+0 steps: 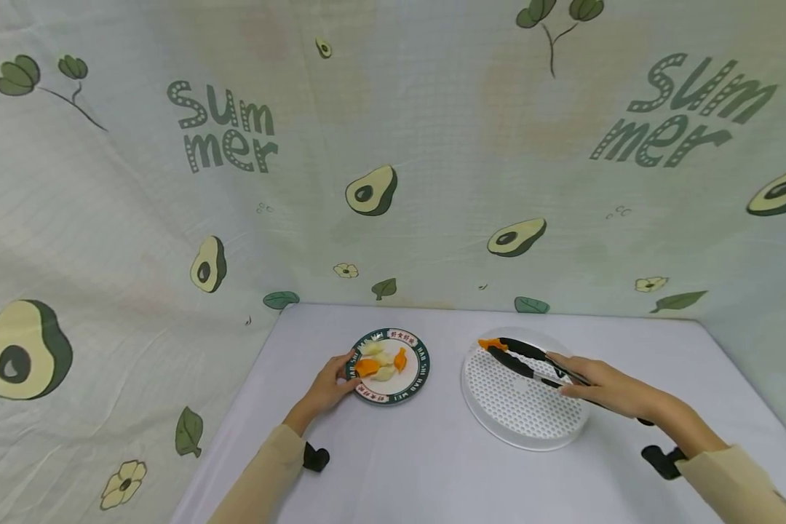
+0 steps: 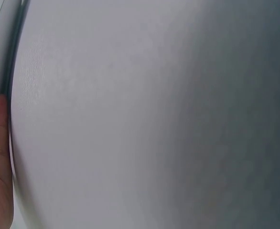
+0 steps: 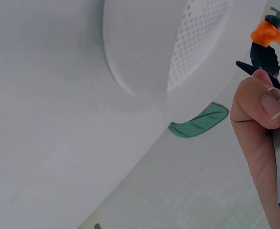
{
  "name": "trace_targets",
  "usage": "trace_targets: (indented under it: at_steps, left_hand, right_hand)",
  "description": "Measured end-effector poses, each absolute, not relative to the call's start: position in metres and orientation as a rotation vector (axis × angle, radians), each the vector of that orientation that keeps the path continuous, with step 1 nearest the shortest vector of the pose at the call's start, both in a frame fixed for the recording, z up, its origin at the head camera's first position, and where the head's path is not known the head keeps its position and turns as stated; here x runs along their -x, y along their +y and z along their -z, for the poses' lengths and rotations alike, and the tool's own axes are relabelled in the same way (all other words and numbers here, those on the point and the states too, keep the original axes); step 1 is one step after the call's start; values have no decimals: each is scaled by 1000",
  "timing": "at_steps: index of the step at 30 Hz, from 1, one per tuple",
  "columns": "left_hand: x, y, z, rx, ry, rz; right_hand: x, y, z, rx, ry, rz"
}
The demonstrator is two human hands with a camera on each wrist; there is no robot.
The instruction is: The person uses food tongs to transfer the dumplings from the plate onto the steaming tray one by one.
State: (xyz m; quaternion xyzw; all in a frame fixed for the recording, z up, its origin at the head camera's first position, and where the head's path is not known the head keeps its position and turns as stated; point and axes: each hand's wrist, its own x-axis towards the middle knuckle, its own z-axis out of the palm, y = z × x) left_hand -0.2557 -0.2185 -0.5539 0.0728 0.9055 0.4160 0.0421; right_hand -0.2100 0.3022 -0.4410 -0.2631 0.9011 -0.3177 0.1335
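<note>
In the head view my left hand (image 1: 330,384) grips the left rim of a round plate (image 1: 420,378) with a green lettered border. The left wrist view shows a finger (image 2: 0,133) against the plate's underside (image 2: 4,52). Several small orange and pale yellow food pieces (image 1: 383,373) lie on the plate; their exact kind is unclear. My right hand (image 1: 605,386) holds black-tipped metal tongs (image 1: 530,372). Between the tong tips is an orange piece (image 3: 266,34), over the far left part of a round white perforated tray (image 1: 530,404).
A white table (image 1: 426,466) bears the plate on the left and the perforated tray on the right. Behind it hangs a pale cloth (image 1: 432,131) printed with avocados, leaves and lettering. Black wrist mounts (image 1: 316,458) stick out beside both sleeves.
</note>
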Motion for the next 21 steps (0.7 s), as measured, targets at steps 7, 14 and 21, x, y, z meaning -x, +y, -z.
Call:
trace_targets:
  at_steps: [7, 14, 21]
  left_hand:
    - [254, -221, 555, -202, 2767, -1281]
    - [253, -220, 556, -216, 2771, -1282]
    - [254, -219, 555, -179, 2745, -1300]
  right_hand:
    - [212, 313, 451, 690, 2641, 859]
    - [218, 319, 460, 627, 2644, 806]
    - [222, 324, 466, 598, 2652, 793]
